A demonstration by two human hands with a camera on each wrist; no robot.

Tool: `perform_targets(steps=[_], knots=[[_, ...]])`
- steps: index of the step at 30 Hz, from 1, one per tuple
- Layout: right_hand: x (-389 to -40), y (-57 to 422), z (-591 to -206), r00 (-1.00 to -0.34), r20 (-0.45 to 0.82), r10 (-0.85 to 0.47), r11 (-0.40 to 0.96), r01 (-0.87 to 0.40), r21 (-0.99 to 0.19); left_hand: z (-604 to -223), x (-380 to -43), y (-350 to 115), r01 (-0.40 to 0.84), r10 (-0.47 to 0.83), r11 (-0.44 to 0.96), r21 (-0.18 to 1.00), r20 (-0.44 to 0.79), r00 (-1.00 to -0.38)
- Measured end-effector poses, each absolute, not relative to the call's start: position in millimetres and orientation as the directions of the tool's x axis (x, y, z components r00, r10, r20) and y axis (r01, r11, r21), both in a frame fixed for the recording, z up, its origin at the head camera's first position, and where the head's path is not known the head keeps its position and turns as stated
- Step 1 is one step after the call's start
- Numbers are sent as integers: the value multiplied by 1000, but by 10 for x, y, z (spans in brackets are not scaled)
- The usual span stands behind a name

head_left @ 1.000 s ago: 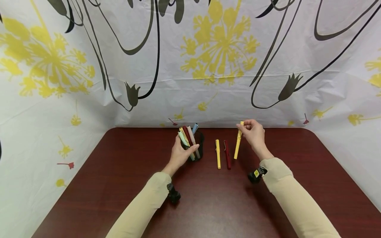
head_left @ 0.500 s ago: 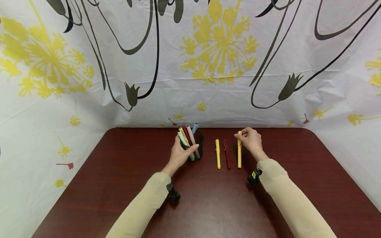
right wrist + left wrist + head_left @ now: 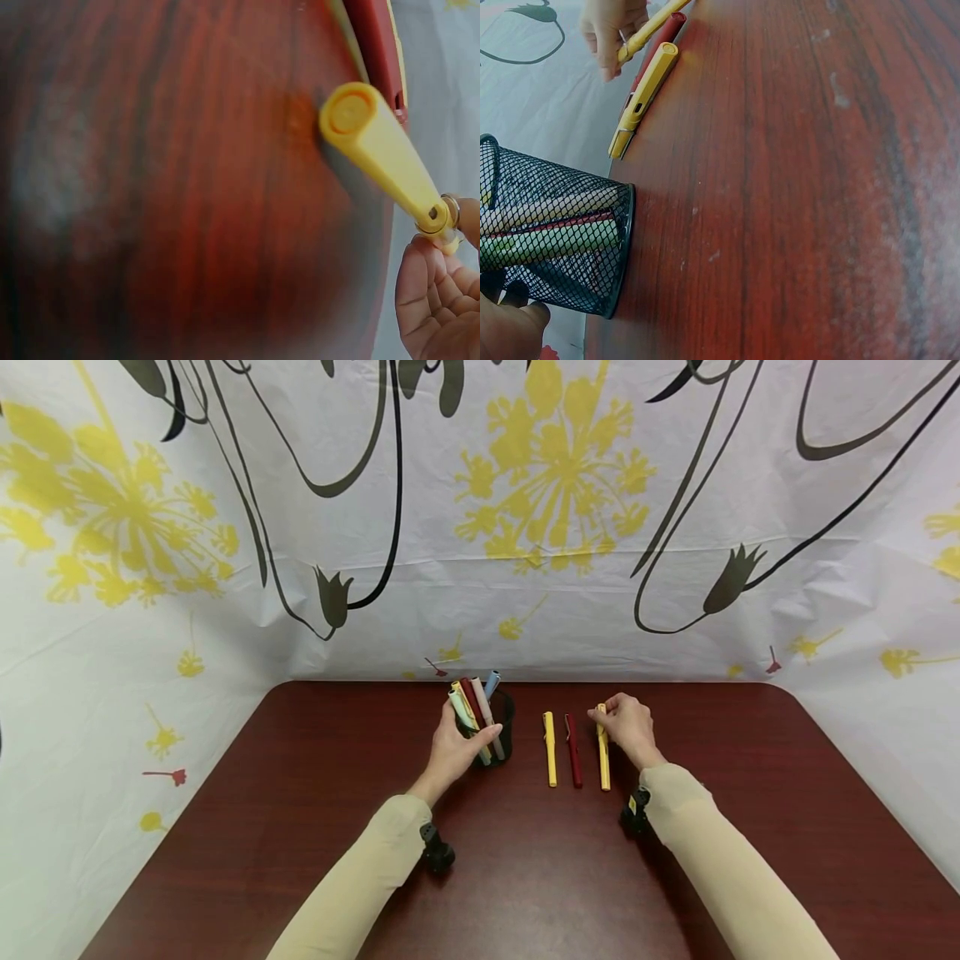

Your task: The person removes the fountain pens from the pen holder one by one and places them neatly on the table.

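My left hand [image 3: 452, 748] grips the side of a black mesh pen cup [image 3: 562, 172], its thumb across the front. Inside lean several pens: a mint-green one [image 3: 461, 707], a yellow, a dark red, a whitish one [image 3: 487, 714] and a blue one [image 3: 492, 682]. Right of the cup lie a yellow pen [image 3: 551, 750] and a dark red pen [image 3: 573, 752], side by side. Beside them, my right hand [image 3: 628, 727] pinches another yellow pen [image 3: 386, 157] by its clip end; the other end points toward me, low over or touching the table.
The reddish-brown wooden table [image 3: 510, 877] carries all of this. A white cloth [image 3: 420, 585] printed with yellow and dark plants hangs along its back edge and both sides. A small black camera sits on each wrist, below the beige sleeves [image 3: 352, 877].
My right hand has lowered the yellow pen toward me and down, beside the red one, turning it roughly parallel to the others. My left hand and the cup have stayed in place.
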State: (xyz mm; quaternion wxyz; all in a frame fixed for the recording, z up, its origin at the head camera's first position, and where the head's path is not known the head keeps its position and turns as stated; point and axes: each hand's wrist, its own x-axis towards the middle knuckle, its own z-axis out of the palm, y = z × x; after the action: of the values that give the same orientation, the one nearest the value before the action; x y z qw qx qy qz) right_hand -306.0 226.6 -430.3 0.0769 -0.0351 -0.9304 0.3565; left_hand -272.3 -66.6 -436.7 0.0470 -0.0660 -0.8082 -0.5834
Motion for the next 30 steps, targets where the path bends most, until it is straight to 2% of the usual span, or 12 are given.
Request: perform_targets(steps=[12,30], knots=[[-3076,2254,-4380,-983,77,168,703,65,-709,-4346,-2711,-668,180,62,307,935,169,-984],[-3081,2206,-4442,-978,54,202,731,114,-673,-4358,-2715,-668,170,46,324,931,164,-985]])
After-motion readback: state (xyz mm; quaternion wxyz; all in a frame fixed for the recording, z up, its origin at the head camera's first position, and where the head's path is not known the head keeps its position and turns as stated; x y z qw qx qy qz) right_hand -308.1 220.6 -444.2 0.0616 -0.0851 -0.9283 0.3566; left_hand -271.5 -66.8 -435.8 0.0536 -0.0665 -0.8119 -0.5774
